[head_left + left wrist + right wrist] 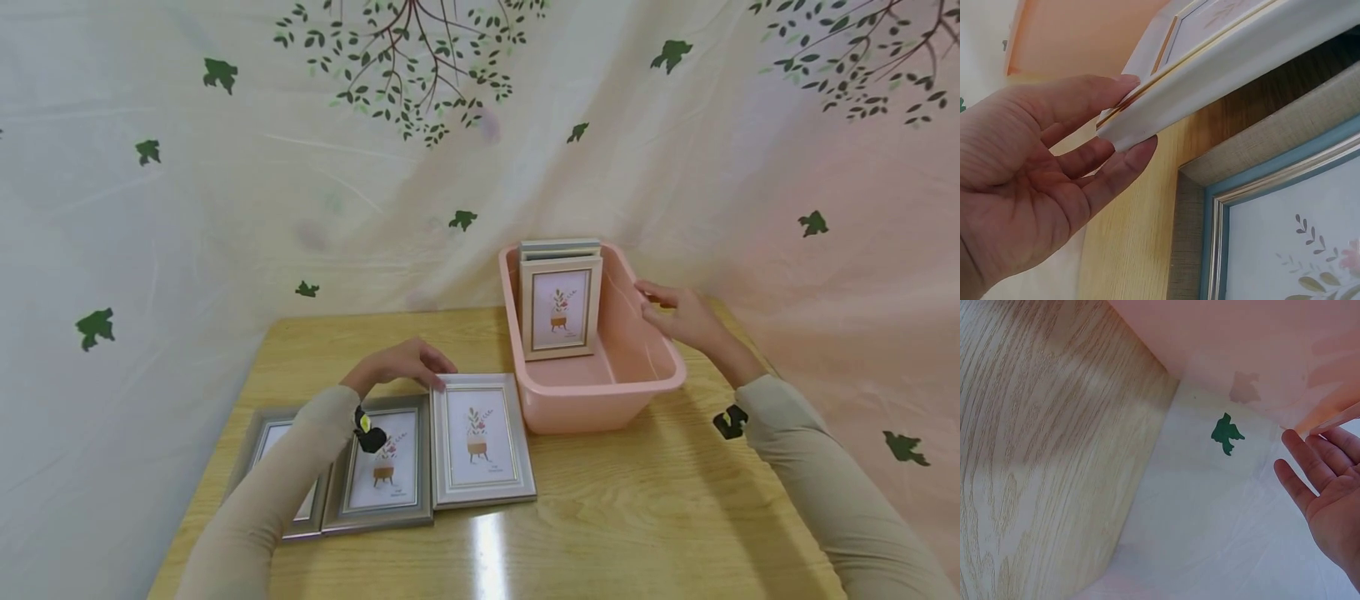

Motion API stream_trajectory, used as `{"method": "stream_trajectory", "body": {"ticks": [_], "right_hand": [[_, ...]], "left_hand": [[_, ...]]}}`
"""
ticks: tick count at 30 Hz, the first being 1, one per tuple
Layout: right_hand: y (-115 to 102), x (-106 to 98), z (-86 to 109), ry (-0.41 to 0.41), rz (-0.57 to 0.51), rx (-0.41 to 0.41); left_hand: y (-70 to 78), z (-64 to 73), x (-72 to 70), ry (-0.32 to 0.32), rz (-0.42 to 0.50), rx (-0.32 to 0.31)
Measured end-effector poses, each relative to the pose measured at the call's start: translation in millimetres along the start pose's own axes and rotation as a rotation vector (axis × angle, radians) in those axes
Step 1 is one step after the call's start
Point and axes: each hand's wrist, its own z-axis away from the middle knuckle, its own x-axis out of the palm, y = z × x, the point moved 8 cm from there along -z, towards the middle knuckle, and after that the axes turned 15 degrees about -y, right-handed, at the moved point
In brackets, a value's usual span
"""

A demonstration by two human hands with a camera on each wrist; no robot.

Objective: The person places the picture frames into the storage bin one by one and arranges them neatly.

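Observation:
A white picture frame [483,437] with a potted-plant print lies at the right end of a row of frames. My left hand [408,364] pinches its far left corner, and the left wrist view has the thumb on its face and the fingers beneath the white edge [1210,84]. That edge is tilted up over the neighbouring grey-brown frame [382,458]. My right hand [686,317] holds the right rim of a pink plastic basin [600,387], thumb on the inner side. In the right wrist view its fingers [1300,462] stay nearly straight below the rim.
Inside the basin, several frames stand upright at the left, a cream frame [528,308] in front. Another grey-brown frame [247,446] lies far left, partly behind my left sleeve. A printed cloth [390,225] hangs behind the wooden table [600,517].

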Motion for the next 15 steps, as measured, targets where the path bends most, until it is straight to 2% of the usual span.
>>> {"method": "stream_trajectory", "body": {"ticks": [8, 15], "right_hand": [[-2.6, -0.1, 1.2, -0.001, -0.005, -0.011], [-0.2, -0.9, 0.3, 0.018, 0.018, -0.011]], "left_hand": [[4.2, 2.8, 1.1, -0.043, -0.023, 0.038], [2.4, 6.1, 4.6, -0.056, 0.042, 0.02]]}}
